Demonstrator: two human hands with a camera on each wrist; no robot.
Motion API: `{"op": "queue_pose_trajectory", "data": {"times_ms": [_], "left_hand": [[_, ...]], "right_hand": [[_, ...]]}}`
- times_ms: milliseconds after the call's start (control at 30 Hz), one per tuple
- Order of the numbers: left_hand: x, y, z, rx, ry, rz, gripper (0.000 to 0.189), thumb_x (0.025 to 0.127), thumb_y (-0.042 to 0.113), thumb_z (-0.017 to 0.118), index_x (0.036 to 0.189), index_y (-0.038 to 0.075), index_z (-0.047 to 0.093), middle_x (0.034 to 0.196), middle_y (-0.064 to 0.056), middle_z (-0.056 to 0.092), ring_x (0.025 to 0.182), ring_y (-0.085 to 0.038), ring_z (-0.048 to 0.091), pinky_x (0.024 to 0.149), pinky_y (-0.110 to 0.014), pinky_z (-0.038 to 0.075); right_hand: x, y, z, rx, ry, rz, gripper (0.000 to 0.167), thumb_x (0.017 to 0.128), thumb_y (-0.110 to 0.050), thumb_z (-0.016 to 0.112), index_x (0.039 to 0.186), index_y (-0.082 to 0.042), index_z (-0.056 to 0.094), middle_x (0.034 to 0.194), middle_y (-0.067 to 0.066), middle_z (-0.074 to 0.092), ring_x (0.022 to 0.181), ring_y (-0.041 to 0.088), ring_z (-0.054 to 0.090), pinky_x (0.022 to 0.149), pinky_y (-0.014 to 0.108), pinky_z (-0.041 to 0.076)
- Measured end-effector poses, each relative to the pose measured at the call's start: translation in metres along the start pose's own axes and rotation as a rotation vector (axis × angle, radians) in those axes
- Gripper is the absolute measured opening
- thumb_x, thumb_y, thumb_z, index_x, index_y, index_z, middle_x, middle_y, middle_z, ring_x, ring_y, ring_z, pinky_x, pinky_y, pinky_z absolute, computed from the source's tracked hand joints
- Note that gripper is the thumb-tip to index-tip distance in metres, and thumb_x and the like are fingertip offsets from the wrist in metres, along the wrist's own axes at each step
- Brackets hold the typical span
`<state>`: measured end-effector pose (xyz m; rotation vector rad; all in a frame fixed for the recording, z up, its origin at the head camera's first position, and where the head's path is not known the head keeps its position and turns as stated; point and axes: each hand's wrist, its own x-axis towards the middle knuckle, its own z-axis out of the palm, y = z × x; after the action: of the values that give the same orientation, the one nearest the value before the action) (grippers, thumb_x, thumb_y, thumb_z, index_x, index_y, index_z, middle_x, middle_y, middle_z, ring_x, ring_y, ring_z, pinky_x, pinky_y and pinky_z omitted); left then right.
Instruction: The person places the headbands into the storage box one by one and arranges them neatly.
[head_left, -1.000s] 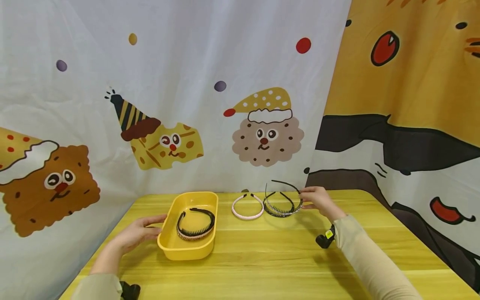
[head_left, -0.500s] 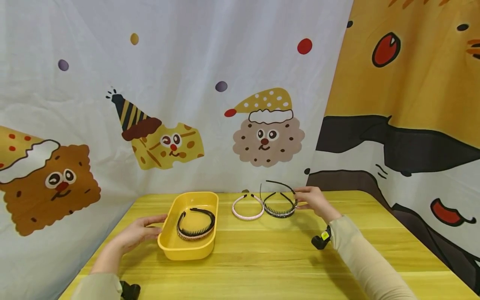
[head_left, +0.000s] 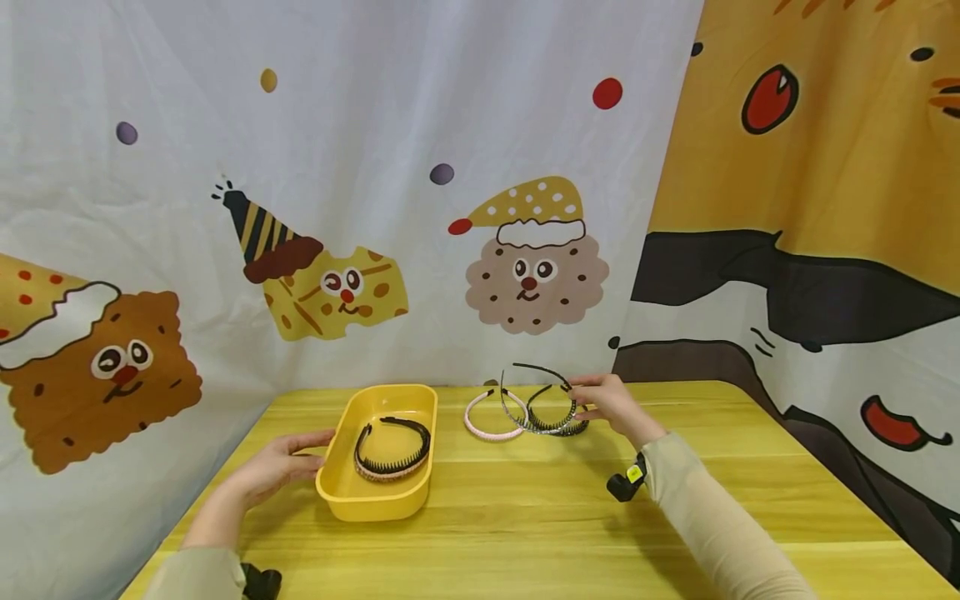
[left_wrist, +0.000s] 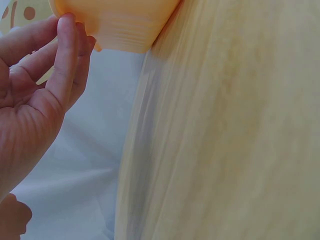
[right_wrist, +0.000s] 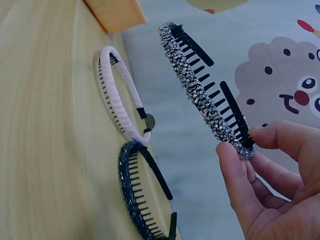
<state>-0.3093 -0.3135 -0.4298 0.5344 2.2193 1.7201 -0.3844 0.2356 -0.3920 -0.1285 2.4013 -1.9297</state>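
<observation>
My right hand (head_left: 611,404) pinches a silver glittery headband (right_wrist: 200,95) by one end between thumb and fingers, holding it up above the table. Black comb teeth line its inner side. In the head view it overlaps a pink headband (head_left: 495,436) and a black sparkly headband (right_wrist: 131,192), both lying at the back of the table. To the left, my left hand (head_left: 273,471) touches the outer side of a yellow plastic tray (head_left: 375,508) at its rim with extended fingers. Inside the tray lie a black toothed headband (head_left: 420,433) and a pinkish beaded one (head_left: 382,477).
A light wooden table (head_left: 525,533) carries everything. Behind it hangs a white curtain (head_left: 360,125) with cartoon prints, meeting an orange printed part (head_left: 832,158) at the right.
My right hand has moved left with the silver headband, from over the black headband toward the pink one. My left hand and the tray stay where they were.
</observation>
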Motion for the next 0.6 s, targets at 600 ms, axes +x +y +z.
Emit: {"op": "queue_pose_trajectory", "data": {"times_ms": [600], "left_hand": [[0.000, 0.002, 0.000, 0.008, 0.005, -0.008, 0.064, 0.098, 0.009, 0.057, 0.146, -0.015, 0.024, 0.150, -0.036, 0.019, 0.122, -0.028, 0.053, 0.092, -0.034, 0.051]], "right_hand": [[0.005, -0.003, 0.025, 0.029, -0.047, -0.019, 0.042, 0.093, -0.004, 0.062, 0.131, 0.011, 0.053, 0.116, 0.024, 0.055, 0.086, 0.022, 0.057, 0.089, 0.058, 0.049]]}}
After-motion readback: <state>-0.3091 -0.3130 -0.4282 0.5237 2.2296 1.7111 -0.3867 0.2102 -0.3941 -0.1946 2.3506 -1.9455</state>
